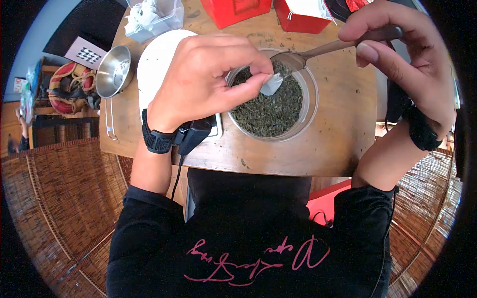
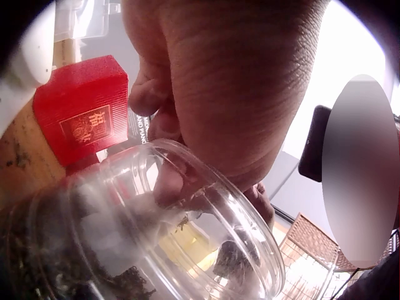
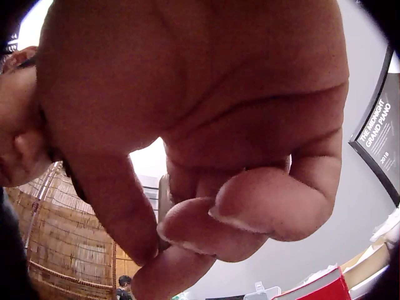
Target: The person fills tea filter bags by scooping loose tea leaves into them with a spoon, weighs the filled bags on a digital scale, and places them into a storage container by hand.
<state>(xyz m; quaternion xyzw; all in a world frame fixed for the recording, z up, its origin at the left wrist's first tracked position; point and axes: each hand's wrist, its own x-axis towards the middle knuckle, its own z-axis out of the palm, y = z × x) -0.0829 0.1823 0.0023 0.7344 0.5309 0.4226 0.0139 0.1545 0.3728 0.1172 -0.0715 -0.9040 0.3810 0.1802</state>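
My left hand pinches a small white tea bag between thumb and index finger, over a clear round plastic jar. Dark green dried tea leaves fill the lower part of the jar. From the right, my right hand grips the dark end of a spoon between thumb and fingers. The spoon's bowl holds some leaves and sits right at the bag's top, beside the left fingertips. In the left wrist view, the jar's clear rim stands in front of the left fingers.
Left of the jar are a white round plate and a metal pan with a wire handle. Along the back stand a clear box of white bags and two red boxes. Loose leaf bits dot the wooden table.
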